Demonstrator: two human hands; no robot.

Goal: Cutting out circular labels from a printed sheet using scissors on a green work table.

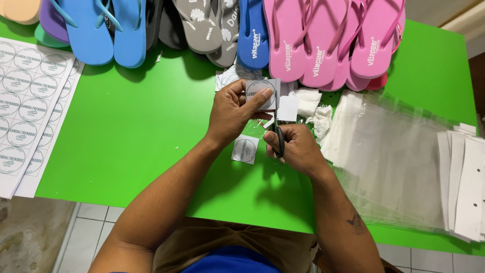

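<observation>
Round-label paper square [261,94] in left hand [232,114] fingers; scissors [279,141] in right hand [298,149].

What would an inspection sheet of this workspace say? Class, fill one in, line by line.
Surface: green table, over a tiled floor.
Job's things: square paper label with a round print; black-handled scissors cutting at its lower edge.
Clutter: a cut label, paper offcuts, printed label sheets, clear plastic bags, white card strips, flip-flops in blue, grey and pink.
Hands: left hand pinches the label; right hand grips the scissors.
Cables: nothing seen.
Surroundings: nothing seen beyond the floor.
</observation>
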